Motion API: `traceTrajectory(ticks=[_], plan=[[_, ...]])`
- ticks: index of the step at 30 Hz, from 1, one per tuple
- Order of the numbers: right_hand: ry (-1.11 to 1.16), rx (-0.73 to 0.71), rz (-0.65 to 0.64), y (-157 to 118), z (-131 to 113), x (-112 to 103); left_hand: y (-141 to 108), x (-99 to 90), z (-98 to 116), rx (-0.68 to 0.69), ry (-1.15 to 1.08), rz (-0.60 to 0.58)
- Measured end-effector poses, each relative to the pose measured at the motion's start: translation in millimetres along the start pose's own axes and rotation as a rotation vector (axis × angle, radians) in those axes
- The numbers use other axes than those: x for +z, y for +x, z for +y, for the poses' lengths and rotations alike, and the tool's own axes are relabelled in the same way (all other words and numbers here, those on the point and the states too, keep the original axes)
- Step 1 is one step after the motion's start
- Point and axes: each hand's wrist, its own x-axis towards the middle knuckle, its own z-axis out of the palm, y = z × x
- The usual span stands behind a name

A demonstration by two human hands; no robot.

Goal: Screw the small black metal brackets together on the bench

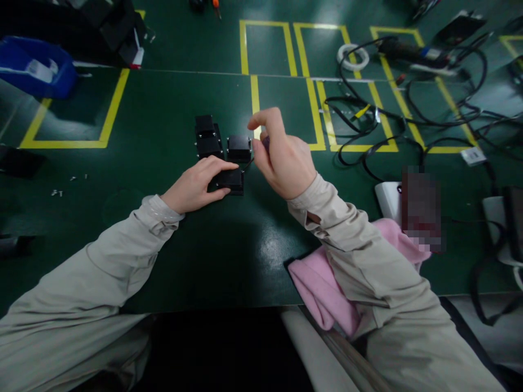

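My left hand (200,184) grips a small black block (231,178) on the green table, thumb at its near edge and fingers along its far side. My right hand (284,155) is closed round what looks like a small screwdriver (249,165). Its thin dark shaft slants down to the right end of that block, and most of the handle is hidden in my fingers. Just behind stands another black block (239,147) with shiny screws at its sides. To its left, more black blocks (208,146) sit close together, the farthest one (204,124) at the back.
Loose screws (57,193) lie at the left, below a blue bin (36,68). Black cables (368,130) tangle across the right, near a white ring roll (352,57) and a dark power tool (412,53). A pink cloth (322,283) hangs over the front edge under my right forearm.
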Motion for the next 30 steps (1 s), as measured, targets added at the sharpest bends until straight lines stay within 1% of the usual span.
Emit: traceTrajectory(ticks=[6,12,17,20,24,30], plan=[[-0.014,-0.069,0.003,-1.1,1.3,-0.7,0.0,0.2,-0.4,0.002,-0.003,0.006],[-0.002,-0.004,-0.010,0.1,-0.7,-0.6,0.1,-0.4,-0.3,0.002,-0.004,-0.001],[0.010,-0.067,0.009,-0.6,1.3,-0.6,-0.2,0.5,-0.4,0.003,-0.009,0.008],[-0.020,-0.055,0.018,-1.2,1.0,0.2,-0.1,0.6,-0.4,0.001,-0.009,0.007],[0.004,-0.017,0.016,-0.7,-0.4,1.0,0.4,0.5,-0.3,-0.006,0.002,0.001],[-0.008,-0.060,0.010,-0.7,1.1,-0.1,0.5,0.5,-0.5,0.000,-0.002,0.005]])
